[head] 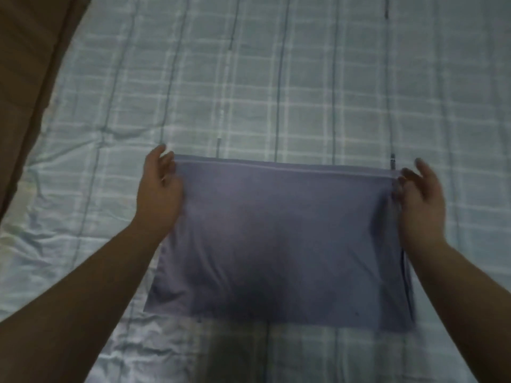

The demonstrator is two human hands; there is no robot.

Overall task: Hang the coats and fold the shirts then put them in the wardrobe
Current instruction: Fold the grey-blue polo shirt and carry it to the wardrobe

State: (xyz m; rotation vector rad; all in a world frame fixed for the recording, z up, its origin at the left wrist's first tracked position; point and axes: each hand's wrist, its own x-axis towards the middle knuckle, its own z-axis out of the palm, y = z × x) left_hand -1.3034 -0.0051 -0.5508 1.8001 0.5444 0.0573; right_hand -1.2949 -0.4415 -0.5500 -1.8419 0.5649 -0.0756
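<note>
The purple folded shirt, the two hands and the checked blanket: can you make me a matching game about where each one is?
Things:
1. purple folded shirt
2. left hand
3. right hand
4. pale green checked blanket

Places:
A. at the shirt's far right corner
B. spread under everything
C. flat in the middle of the blanket
D. at the shirt's far left corner

Pairs: 1-C, 2-D, 3-A, 4-B

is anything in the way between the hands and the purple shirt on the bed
Nothing visible is. The left hand and the right hand already pinch the far corners of the folded purple shirt, which lies flat on the plaid bedcover. The wardrobe is out of view.
</note>
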